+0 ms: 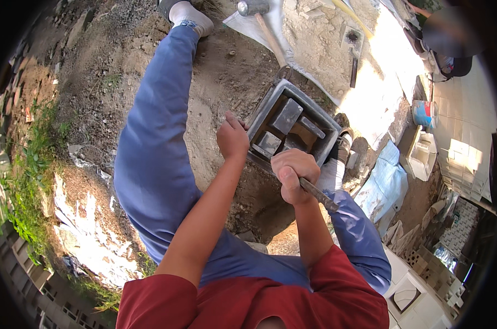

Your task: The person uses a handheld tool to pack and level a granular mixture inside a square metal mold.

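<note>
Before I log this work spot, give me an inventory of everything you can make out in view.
Tub: one, grey, in front of the person
Blocks: at least four, grey, inside the tub
Hammer: one, grey head, brownish handle, beyond the tub
Bar-like tool: one, dark, in the right hand
Bucket: one, blue and red, far right
Sheet: one, light blue, right
Plants: uncountable, green, far left
Rubble, cluttered edges: too jumbled to count
Legs: two, blue trousers, either side of the tub
Left hand: one, bare, by the tub's left edge
Right hand: one, bare, gripping the bar-like tool
</note>
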### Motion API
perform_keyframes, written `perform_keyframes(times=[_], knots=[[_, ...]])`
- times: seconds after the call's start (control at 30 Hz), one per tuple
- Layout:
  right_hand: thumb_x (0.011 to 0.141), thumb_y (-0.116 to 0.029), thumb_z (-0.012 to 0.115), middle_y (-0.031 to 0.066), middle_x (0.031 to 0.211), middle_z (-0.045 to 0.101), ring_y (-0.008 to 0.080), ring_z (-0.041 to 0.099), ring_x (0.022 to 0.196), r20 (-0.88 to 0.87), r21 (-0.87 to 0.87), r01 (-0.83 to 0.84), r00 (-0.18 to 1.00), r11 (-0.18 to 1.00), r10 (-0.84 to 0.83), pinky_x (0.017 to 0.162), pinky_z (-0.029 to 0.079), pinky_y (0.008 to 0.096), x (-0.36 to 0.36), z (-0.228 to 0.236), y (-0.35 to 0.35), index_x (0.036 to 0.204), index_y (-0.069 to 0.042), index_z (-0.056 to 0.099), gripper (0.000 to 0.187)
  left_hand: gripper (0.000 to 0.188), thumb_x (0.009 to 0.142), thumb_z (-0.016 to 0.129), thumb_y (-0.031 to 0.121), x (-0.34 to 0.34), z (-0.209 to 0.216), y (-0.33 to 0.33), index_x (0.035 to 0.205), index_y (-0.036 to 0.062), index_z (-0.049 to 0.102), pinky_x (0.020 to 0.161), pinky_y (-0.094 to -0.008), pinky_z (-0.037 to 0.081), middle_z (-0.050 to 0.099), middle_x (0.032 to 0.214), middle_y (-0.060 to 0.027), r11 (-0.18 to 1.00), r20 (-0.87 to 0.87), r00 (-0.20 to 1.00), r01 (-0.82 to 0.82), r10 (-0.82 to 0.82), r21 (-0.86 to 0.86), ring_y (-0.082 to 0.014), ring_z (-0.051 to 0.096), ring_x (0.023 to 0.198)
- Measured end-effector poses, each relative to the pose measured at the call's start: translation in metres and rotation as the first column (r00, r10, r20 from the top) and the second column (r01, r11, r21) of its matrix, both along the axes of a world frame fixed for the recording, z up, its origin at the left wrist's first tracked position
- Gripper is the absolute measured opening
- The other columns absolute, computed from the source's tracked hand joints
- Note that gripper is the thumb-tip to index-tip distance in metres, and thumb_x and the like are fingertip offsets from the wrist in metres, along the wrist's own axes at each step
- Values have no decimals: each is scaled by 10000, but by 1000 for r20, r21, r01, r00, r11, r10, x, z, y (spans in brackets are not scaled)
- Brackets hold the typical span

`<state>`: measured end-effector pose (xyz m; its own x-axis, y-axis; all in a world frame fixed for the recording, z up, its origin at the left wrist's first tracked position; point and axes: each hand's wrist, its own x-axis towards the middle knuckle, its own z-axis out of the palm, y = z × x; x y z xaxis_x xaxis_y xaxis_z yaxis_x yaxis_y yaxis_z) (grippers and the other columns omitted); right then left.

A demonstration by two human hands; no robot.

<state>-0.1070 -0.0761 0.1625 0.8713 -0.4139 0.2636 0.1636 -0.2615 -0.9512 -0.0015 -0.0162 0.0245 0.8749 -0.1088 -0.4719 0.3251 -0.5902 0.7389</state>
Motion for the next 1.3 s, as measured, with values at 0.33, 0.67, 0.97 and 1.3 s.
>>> perform_keyframes(times=[0.33, 0.67, 0.97, 1.3], knots=[[851, -61, 560, 99, 530, 458, 271, 461, 440, 32, 1, -39, 999, 999, 39, 452, 356, 366, 0, -23, -4, 586, -10, 463, 286, 686, 1066, 263, 455, -3, 1, 0, 722, 47, 694, 780, -477, 512, 716, 703, -105, 1000, -25, 999, 20, -20, -4, -364, 687, 755], [866, -91, 558, 80, 537, 483, 234, 481, 455, -26, -87, 71, 997, 994, -73, 477, 386, 339, 8, -10, -2, 607, 3, 505, 281, 684, 1067, 269, 437, 0, 3, 1, 695, 56, 699, 759, -481, 507, 704, 682, -120, 999, -11, 1000, 26, -26, 28, -365, 681, 733], [881, -103, 567, 87, 528, 405, 242, 430, 450, -164, 84, 65, 985, 994, -51, 466, 339, 352, 2, -18, -14, 589, -14, 451, 326, 719, 1060, 257, 482, 4, -1, -1, 742, 40, 726, 776, -456, 514, 722, 736, -134, 999, -28, 999, 37, -36, 36, -352, 699, 776], [870, -104, 556, 70, 522, 421, 243, 431, 438, -7, 93, 60, 998, 994, -60, 467, 339, 358, 0, 13, -2, 595, 1, 476, 305, 689, 1062, 275, 448, 7, -1, 0, 691, 59, 707, 750, -474, 511, 711, 688, -115, 1000, 11, 1000, -11, 11, 17, -360, 686, 737]])
